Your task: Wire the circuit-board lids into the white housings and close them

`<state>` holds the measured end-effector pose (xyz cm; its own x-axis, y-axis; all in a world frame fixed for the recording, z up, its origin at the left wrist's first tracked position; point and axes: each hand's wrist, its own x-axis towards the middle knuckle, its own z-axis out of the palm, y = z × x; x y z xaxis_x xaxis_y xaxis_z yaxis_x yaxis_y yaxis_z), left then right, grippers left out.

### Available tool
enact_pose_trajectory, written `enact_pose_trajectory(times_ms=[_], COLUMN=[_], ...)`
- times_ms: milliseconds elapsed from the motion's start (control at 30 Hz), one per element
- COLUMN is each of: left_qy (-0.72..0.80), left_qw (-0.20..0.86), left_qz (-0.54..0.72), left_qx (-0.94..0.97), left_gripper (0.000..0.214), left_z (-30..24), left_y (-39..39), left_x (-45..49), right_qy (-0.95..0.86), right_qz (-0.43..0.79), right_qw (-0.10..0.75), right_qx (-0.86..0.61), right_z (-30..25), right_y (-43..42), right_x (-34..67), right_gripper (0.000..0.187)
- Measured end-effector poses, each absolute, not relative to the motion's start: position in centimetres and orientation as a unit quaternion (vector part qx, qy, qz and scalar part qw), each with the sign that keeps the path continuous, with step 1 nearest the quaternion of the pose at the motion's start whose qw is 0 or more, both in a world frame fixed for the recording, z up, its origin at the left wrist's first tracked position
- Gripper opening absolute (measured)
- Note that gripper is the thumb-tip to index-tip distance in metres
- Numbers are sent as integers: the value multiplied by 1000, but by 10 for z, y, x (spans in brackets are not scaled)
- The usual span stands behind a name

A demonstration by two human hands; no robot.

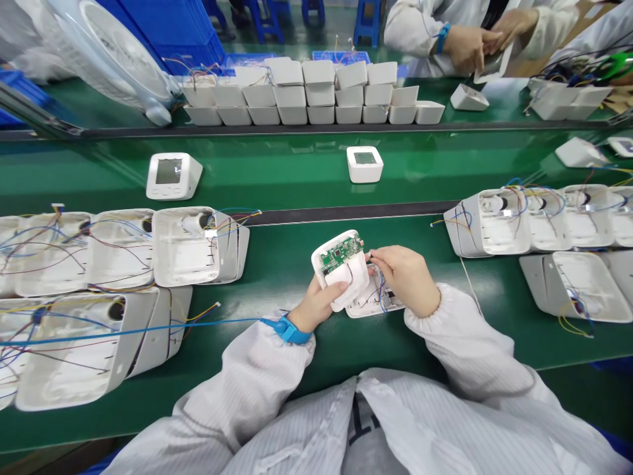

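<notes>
The held panel (357,275) is smooth plastic — the tabletop (277,260) glossy, the sleeves (257,369) matt cloth

Above a green bench (281,257), left hand (319,305) holds white cover (352,282) with circuit board (341,256); right hand (408,277) at its right edge.

No legible text; shirt lettering (364,423) unclear
</notes>
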<state>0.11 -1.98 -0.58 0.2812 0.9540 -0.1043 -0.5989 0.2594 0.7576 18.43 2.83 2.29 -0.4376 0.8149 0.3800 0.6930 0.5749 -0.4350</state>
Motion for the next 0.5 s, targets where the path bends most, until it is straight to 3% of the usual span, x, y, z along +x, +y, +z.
enact_pose_trajectory(times_ms=[167, 500], left_qy=[311, 353], left_qw=[706, 651], left_qz=[536, 529], left_qx=[344, 415], left_gripper=[60, 64], left_z=[-11, -13], left_y=[-19, -26], left_x=[2, 3], right_qy=[-842, -814], right_qz=[110, 255], right_qw=[249, 298], right_qx=[-465, -428], right_z=[31, 45], right_y=[29, 11], right_x=[188, 177], right_gripper=[19, 20])
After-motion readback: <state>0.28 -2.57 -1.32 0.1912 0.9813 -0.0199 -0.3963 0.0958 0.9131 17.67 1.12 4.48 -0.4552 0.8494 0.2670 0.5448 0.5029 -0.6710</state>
